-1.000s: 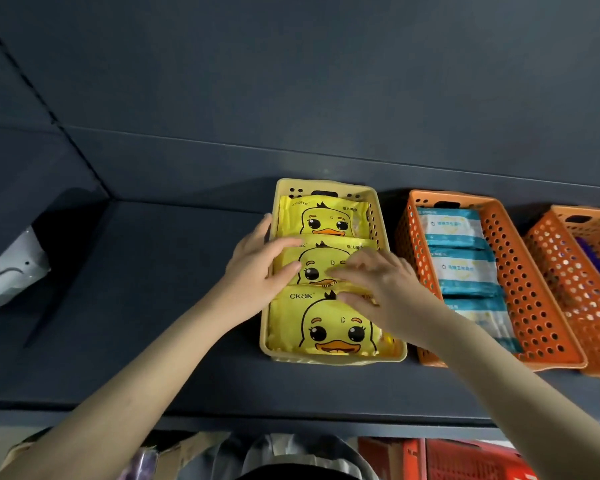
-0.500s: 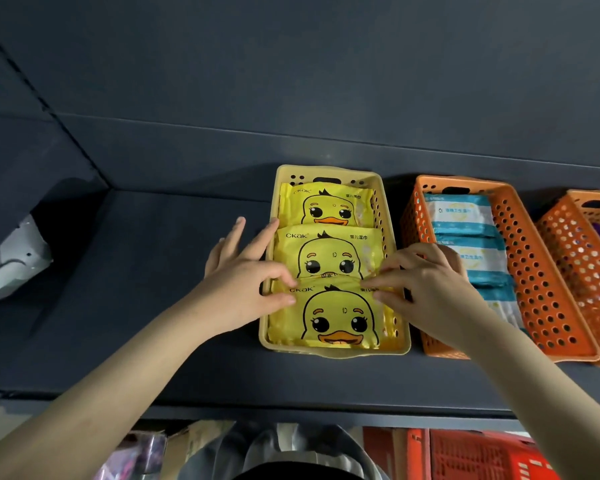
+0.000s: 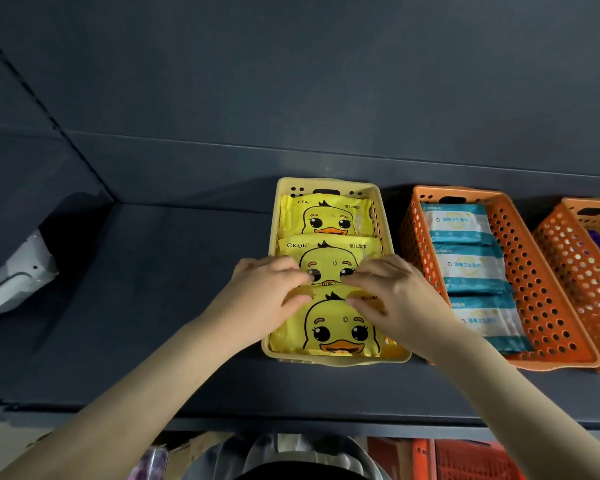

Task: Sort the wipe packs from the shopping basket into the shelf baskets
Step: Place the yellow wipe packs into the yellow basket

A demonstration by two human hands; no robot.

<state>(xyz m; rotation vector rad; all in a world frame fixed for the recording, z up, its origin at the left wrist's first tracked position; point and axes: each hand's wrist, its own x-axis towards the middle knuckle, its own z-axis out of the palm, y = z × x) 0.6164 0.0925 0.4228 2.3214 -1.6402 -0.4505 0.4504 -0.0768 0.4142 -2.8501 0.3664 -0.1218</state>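
Note:
A yellow shelf basket (image 3: 326,183) holds three yellow duck-face wipe packs in a row. The far pack (image 3: 326,216) and the middle pack (image 3: 329,252) lie flat. My left hand (image 3: 264,296) and my right hand (image 3: 397,292) both pinch the top edge of the nearest pack (image 3: 338,329), thumbs on its face and fingers over the seam where it meets the middle pack. The fingertips of both hands almost meet at the centre. The red shopping basket (image 3: 465,460) shows at the bottom edge, below the shelf.
Right of the yellow basket stands an orange basket (image 3: 548,306) with three teal-and-white wipe packs (image 3: 465,265). Another orange basket (image 3: 575,258) at the far right holds something dark blue. The dark shelf (image 3: 153,289) stretches left; a white object (image 3: 18,275) sits at its left end.
Both hands have moved from the basket's sides inward to the middle of the nearest pack's top edge and closed on it.

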